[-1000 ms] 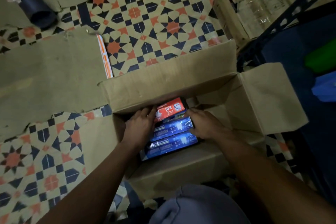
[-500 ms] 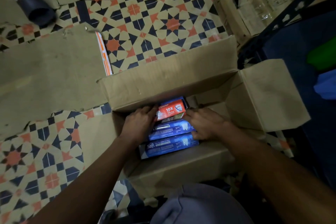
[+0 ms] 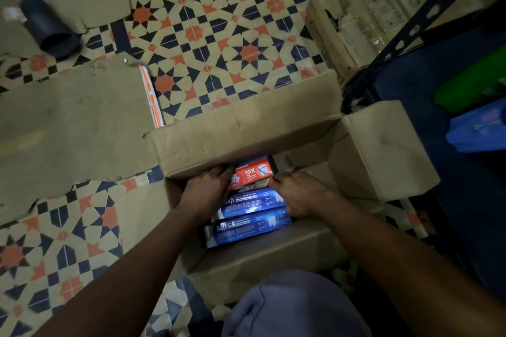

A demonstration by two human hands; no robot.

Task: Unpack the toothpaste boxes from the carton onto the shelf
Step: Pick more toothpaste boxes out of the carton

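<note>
An open brown carton (image 3: 246, 134) stands on the tiled floor with its flaps spread. Inside it lie blue toothpaste boxes (image 3: 250, 201) side by side, with a red-faced toothpaste box (image 3: 253, 172) at the far end. My left hand (image 3: 208, 191) presses against the left ends of the boxes. On their right ends my right hand (image 3: 299, 194) does the same, so the stack is clamped between both hands. The dark metal shelf (image 3: 405, 33) rises at the right.
Flattened cardboard (image 3: 71, 123) covers the floor at the left, with a dark cylinder (image 3: 49, 27) lying at the far left. A wrapped carton of bottles (image 3: 364, 13) sits at the top right. Green (image 3: 471, 79) and blue (image 3: 479, 128) items rest on the shelf.
Both hands have stayed on the ends of the boxes. The stack has come up slightly, showing more of the nearest blue box's printed face.
</note>
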